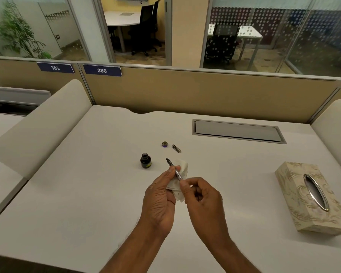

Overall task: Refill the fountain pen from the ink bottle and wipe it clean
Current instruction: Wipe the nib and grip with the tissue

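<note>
The fountain pen (171, 166) is held above the white desk (87, 194), its nib pointing up and away toward the ink bottle. My left hand (159, 198) pinches the pen's barrel and also holds a crumpled white tissue (182, 169) behind it. My right hand (203, 201) pinches the pen's rear end between thumb and forefinger. The open black ink bottle (145, 160) stands upright just left of the nib. Its cap (165, 144) lies farther back, and a dark pen part (176, 148) lies beside the cap.
A patterned tissue box (311, 198) sits at the right of the desk. A grey cable hatch (238, 131) is set into the desk at the back right. Beige partitions border the desk at the back and sides.
</note>
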Action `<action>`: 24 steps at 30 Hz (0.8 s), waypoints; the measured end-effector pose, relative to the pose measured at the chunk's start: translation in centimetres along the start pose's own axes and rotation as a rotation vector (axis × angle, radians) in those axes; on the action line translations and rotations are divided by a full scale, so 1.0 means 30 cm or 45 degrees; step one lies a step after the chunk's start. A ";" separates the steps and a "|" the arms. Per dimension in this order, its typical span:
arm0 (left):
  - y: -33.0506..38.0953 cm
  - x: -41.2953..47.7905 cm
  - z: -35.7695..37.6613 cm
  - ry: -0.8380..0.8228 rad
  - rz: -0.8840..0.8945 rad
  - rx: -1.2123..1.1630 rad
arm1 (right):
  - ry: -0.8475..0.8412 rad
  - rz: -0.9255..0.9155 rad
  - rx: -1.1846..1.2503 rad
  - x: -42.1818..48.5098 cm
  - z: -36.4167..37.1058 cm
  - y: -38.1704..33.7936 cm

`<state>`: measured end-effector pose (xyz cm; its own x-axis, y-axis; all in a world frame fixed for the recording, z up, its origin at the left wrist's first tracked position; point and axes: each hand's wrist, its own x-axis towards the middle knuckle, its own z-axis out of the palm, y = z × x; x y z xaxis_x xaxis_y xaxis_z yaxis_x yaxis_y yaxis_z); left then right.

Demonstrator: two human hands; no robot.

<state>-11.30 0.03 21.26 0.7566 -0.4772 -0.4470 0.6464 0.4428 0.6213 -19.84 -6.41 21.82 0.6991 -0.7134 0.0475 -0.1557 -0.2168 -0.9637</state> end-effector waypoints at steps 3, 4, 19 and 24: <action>-0.006 0.002 -0.005 0.005 -0.009 0.037 | 0.013 -0.003 -0.041 -0.006 -0.003 0.002; -0.010 0.003 -0.006 0.008 -0.010 0.028 | 0.034 -0.010 -0.065 -0.006 -0.002 0.007; -0.025 0.005 0.000 -0.052 -0.031 0.001 | 0.034 0.055 -0.026 -0.006 0.000 0.013; -0.020 0.010 -0.004 -0.009 -0.044 0.029 | 0.032 0.045 -0.095 -0.007 -0.003 0.015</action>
<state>-11.46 -0.27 20.67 0.7330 -0.4974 -0.4640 0.6697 0.4087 0.6200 -20.13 -6.41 21.39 0.6746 -0.7378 0.0211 -0.2325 -0.2395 -0.9426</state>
